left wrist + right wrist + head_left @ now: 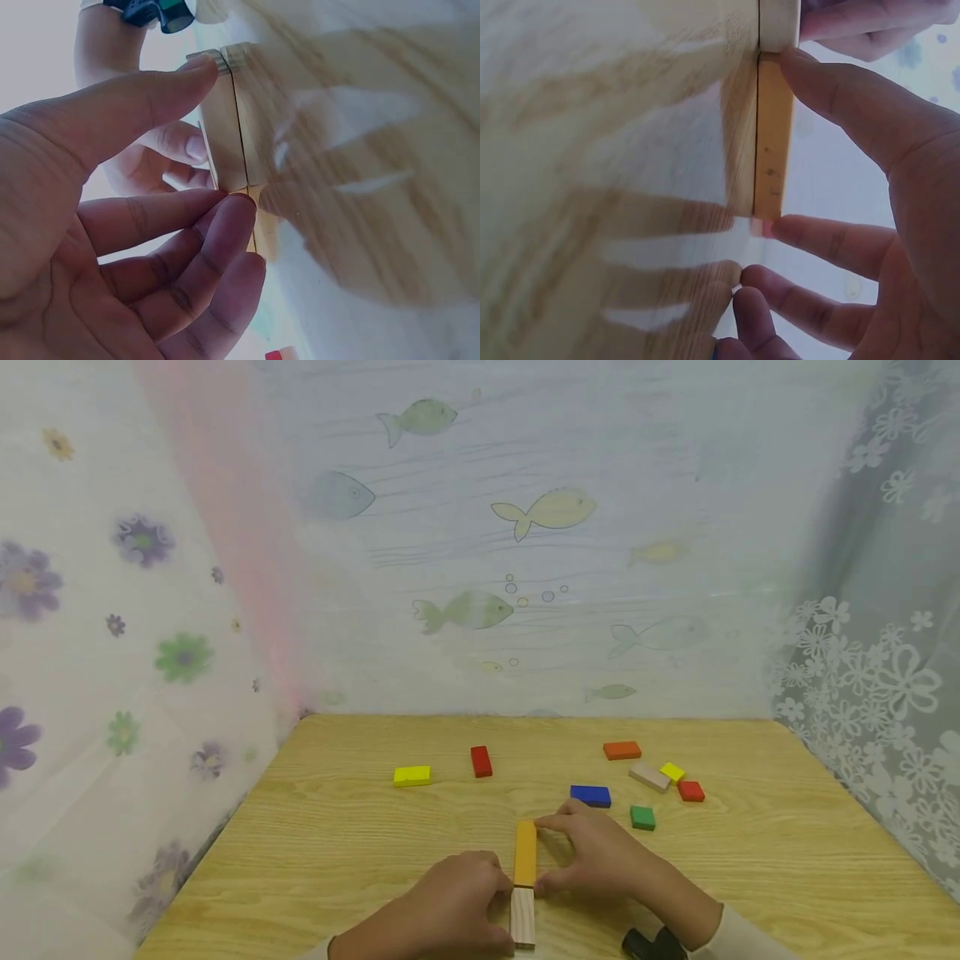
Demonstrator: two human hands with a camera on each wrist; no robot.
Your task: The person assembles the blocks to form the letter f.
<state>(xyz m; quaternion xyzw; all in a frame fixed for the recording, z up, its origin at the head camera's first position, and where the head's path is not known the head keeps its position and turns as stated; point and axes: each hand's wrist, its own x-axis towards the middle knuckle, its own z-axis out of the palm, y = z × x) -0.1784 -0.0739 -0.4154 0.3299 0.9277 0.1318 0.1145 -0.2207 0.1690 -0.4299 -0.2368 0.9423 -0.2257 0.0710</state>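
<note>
Tabletop [315,827], fingers [836,241] touching blocks [526,853], black object [640,946] (cropped)

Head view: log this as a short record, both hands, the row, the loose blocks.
Left hand: thumb and fingers at the plain wooden block
Right hand: thumb and fingers at the amber block
Row: two blocks end to end, wooden one nearer the camera
Loose, left of row: yellow block, dark red block
Loose, right of row: blue block, green block, orange-red block, beige block, small yellow block, small red block
Surface: wood-grain table
</note>
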